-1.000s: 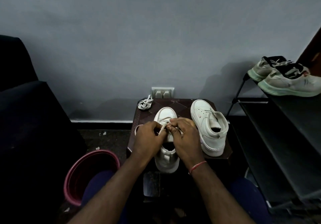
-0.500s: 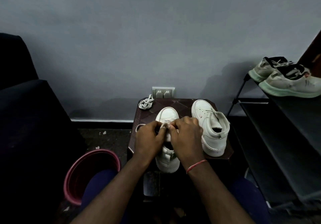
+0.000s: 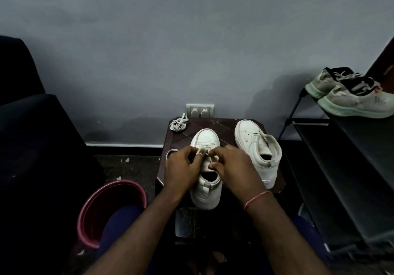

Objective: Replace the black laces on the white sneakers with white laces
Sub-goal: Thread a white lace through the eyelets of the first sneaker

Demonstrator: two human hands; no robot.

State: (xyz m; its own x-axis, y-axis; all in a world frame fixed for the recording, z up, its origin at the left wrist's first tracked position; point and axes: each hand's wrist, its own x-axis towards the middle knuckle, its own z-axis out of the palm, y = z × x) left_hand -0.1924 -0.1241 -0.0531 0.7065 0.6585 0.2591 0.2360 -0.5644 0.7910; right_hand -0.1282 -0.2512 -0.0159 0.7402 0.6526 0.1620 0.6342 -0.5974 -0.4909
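The left hand [image 3: 183, 169] and the right hand [image 3: 233, 168] are pinching a white lace [image 3: 201, 151] on the near sneaker [image 3: 205, 198]; the second sneaker [image 3: 263, 163], right of it, is apparently awaiting relacing.

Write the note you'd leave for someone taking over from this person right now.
Left hand and right hand: both pinch the white lace over the near sneaker.
Other sneaker stands to its right on the stool; spare lace bundle at the far-left corner.
Done: near sneaker part-laced in white.
Left: finish it, then lace the other sneaker.
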